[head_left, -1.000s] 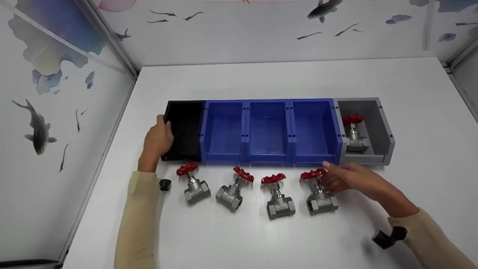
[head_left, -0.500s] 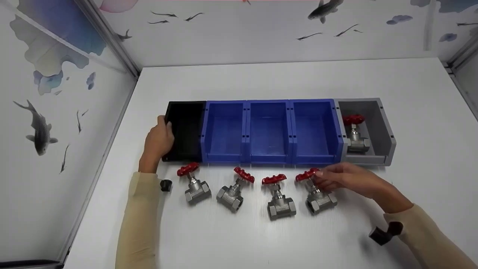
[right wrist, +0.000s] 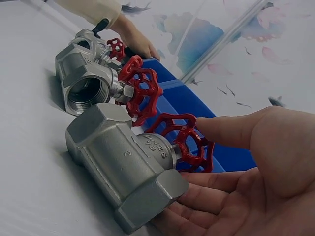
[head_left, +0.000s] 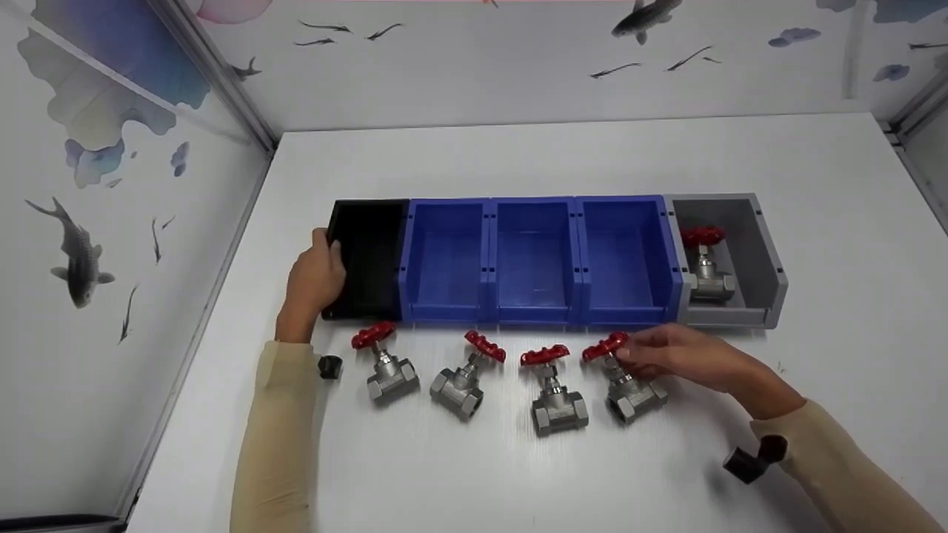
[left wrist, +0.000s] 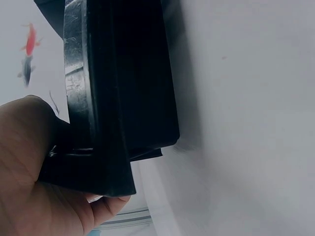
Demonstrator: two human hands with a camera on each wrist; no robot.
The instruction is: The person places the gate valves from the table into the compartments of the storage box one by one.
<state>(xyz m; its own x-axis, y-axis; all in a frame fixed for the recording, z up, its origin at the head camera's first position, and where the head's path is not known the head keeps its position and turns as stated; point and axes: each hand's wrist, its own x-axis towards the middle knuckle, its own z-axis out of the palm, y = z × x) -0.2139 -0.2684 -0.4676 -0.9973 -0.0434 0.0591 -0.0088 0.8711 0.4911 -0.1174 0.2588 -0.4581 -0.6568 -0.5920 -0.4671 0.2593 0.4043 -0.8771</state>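
My left hand [head_left: 315, 277] grips the left wall of the black bin [head_left: 363, 259], thumb over the rim and fingers outside; the left wrist view shows this black wall [left wrist: 142, 73] close up. With thumb and fingers my right hand [head_left: 689, 359] holds the red handwheel of the rightmost steel valve [head_left: 629, 392]. That valve's body [right wrist: 123, 157] lies on the table in the right wrist view. To its left lie three more valves with red handwheels: one valve [head_left: 558, 407] nearest, another valve [head_left: 458, 386], and a third valve [head_left: 390, 376] below the black bin.
Three blue bins [head_left: 533, 307] stand in a row between the black bin and a grey bin [head_left: 763, 289]. Inside the grey bin lies another valve [head_left: 709, 281]. White walls with fish pictures border the white table [head_left: 474, 481] at the back and sides.
My right hand has shifted a little left, its fingers closing in on the handwheel. The rightmost valve's wheel has swung slightly left. My left hand stays on the black bin.
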